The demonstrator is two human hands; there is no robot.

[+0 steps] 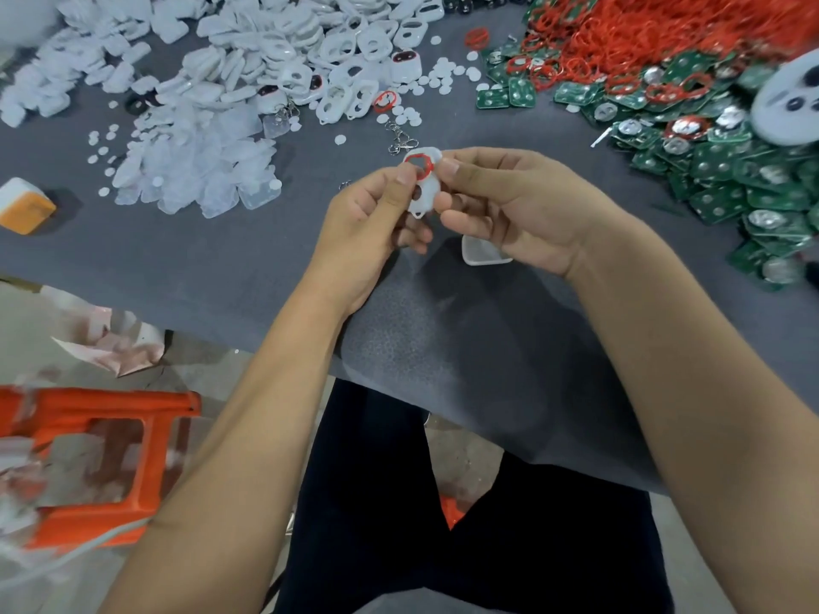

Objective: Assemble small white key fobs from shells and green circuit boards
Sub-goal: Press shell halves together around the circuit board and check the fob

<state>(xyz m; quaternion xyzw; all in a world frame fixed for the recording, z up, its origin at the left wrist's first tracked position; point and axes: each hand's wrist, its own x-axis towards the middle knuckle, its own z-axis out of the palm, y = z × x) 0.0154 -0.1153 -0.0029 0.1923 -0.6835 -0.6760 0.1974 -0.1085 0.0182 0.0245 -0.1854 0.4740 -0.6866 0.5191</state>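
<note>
Both hands hold one small white fob shell (426, 190) above the grey table, near the middle of the view. A red ring (418, 165) sits in the shell's upper opening. My left hand (376, 214) pinches the shell's left side with thumb and fingers. My right hand (509, 206) pinches its right side, thumb near the top. A translucent shell half (481, 255) lies on the table under my right hand, partly hidden. Green circuit boards (727, 170) lie heaped at the right.
White shells (310, 51) are piled at the back, clear covers (195, 161) at the left, red rings (620, 33) at the back right. Small white discs and metal clasps (401, 139) are scattered between. An orange stool (102, 458) stands beside the grey table (177, 259).
</note>
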